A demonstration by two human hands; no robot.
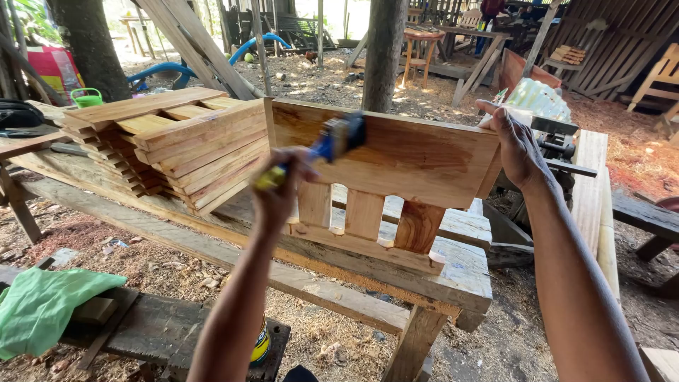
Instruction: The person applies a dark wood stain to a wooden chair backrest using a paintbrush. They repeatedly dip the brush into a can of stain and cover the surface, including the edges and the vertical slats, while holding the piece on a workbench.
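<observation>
An open-sided sawdust-floored workshop surrounds the rough plank workbench [453, 279]. On it stands the slatted wooden panel [385, 166], stacked boards [177, 138] beside it. The right hand [520, 145] grips the panel's top corner; the left hand [279, 191] clenches a paintbrush [325, 145] against its face.

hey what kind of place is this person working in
Most likely an open-air woodworking shop. Sawdust and shavings cover the ground, cut boards are stacked on a rough workbench, and the left hand brushes finish onto a slatted wooden panel that the right hand steadies.
</observation>
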